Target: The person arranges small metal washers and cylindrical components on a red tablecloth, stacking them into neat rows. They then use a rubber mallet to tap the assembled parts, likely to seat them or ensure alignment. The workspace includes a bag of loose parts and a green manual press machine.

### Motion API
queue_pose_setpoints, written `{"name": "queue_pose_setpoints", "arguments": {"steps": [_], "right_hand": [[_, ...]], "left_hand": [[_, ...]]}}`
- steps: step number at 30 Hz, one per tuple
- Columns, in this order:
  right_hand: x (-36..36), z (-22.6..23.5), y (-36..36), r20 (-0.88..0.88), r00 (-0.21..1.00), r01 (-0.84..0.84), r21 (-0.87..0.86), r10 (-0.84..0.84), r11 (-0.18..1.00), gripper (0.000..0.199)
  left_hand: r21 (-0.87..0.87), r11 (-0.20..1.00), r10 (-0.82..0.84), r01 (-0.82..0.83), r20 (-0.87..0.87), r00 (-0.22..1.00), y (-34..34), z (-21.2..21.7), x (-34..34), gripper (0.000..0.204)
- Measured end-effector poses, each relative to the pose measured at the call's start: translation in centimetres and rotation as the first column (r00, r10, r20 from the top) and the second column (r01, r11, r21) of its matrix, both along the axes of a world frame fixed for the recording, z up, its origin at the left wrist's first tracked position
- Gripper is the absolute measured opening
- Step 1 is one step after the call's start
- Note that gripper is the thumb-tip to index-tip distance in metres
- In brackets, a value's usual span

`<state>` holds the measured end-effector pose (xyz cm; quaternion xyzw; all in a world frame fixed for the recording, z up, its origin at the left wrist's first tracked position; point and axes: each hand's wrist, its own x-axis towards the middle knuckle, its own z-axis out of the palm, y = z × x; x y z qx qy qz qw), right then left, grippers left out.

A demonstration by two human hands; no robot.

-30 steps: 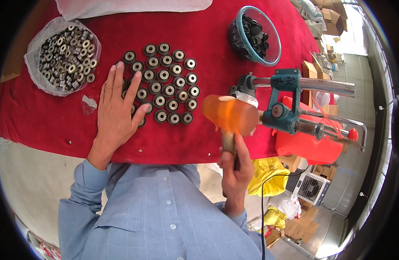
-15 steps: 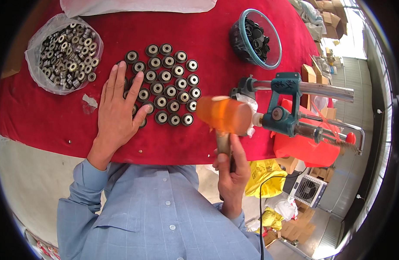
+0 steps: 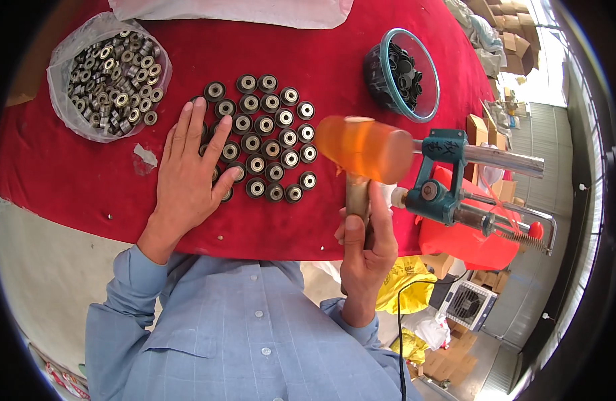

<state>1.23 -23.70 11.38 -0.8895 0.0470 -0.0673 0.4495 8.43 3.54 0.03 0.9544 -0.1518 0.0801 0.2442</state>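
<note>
My left hand [image 3: 187, 177] lies flat with its fingers stretched out over the left side of a cluster of black rings with metal bearings [image 3: 256, 166] set in them. Some of those pieces are hidden under the fingers. In my right hand [image 3: 368, 250] is the handle of a mallet [image 3: 361, 146], gripped with the thumb and index finger along it. The mallet's head is orange and see-through, and hangs above the cloth to the right of the cluster, partly in front of the green bench press [image 3: 436, 177].
A clear bag of loose metal bearings [image 3: 114, 87] stands at the far left. A clear tub of black rings [image 3: 403, 73] is at the far right. Red cloth [image 3: 308, 53] covers the table, with a white sheet [image 3: 234, 10] at its far edge. A red bag [image 3: 465, 240] hangs beside the press.
The mallet has moved slightly up and to the right in the picture. My left hand stays over the cluster, and the whole view has shifted a little.
</note>
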Motion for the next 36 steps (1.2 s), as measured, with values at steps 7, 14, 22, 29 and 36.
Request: {"name": "queue_pose_setpoints", "arguments": {"steps": [7,14,22,29,36], "right_hand": [[2.7,-3.0,0.7,-0.134,0.99,-0.033,-0.028,0.029,0.999,0.06],[4.0,-0.9,1.3,0.117,0.992,-0.042,-0.084,0.052,0.996,0.056],[5.8,-1.3,1.0,-0.089,0.99,-0.119,-0.104,0.11,0.987,0.059],[8.9,-3.4,3.8,0.052,0.982,-0.173,-0.153,0.183,0.973,0.06],[10.3,-0.3,3.8,0.133,0.975,-0.167,-0.088,0.178,0.982,0.054]], "left_hand": [[-0.029,1.0,-0.006,0.005,-0.014,1.0,-0.3,0.4,0.5,0.085],[-0.028,1.0,-0.009,0.008,-0.022,1.0,0.1,0.5,0.1,0.085],[-0.031,0.999,-0.01,0.009,-0.049,0.999,0.1,0.7,-0.1,0.086],[-0.033,0.999,-0.012,0.011,-0.049,0.999,-0.1,0.7,0.2,0.085],[-0.04,0.999,-0.003,0.001,-0.048,0.999,0.0,0.6,-0.1,0.083]]}}
